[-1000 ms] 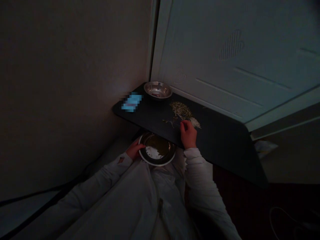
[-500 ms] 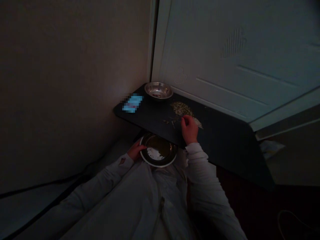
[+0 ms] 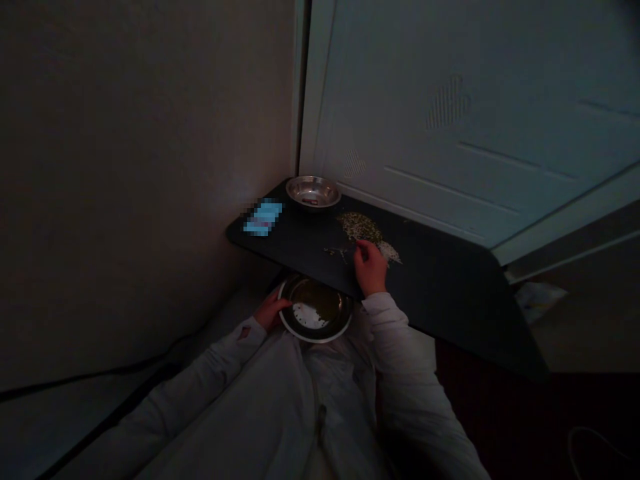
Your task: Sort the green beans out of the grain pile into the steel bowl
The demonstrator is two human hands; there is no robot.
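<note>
Gripping the lower bowl (image 3: pixel 315 341) by its near-left rim with the left hand (image 3: pixel 270 312), held it just under the near edge of the dark table (image 3: pixel 450 300). Closed the fingertips of the right hand (image 3: pixel 371 268) beside the speckled greenish heap (image 3: pixel 360 225); could not tell whether with anything pinched. Probably called for small, light picks from the near side, without dragging the pale heap (image 3: pixel 390 252) into it. Had the table edge close under the right wrist, the steel bowl (image 3: pixel 294 195) and the glowing, pixelated object (image 3: pixel 264 218) toward the far left, the white door (image 3: pixel 395 100) beyond, and more room rightward.
</note>
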